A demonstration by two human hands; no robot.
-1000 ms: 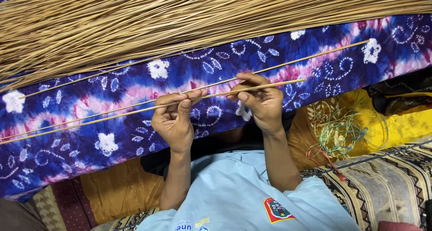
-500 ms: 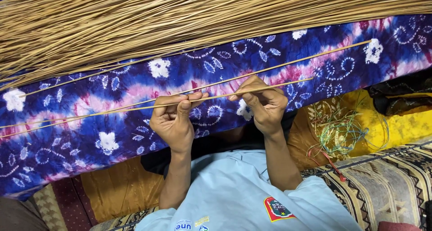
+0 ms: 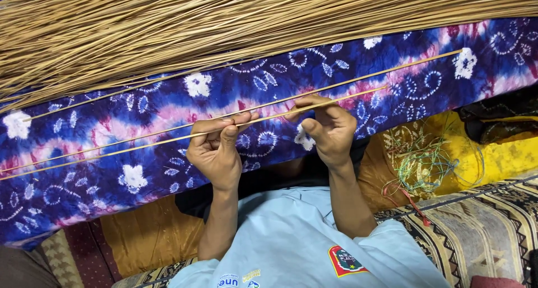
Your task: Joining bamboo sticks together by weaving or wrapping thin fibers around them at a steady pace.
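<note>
Two thin tan reed strips (image 3: 140, 143) run from lower left to upper right over the blue-purple tie-dye cloth (image 3: 140, 106). Left hand (image 3: 216, 150) grip pinched on them mid-frame; right hand (image 3: 330, 128) grip clamped too. Loose reed pile (image 3: 224, 24) along top; tangled thread (image 3: 426, 164) right.

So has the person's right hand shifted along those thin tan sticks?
Barely: the right hand stays by the same white flower on the blue tie-dye cloth.
</note>
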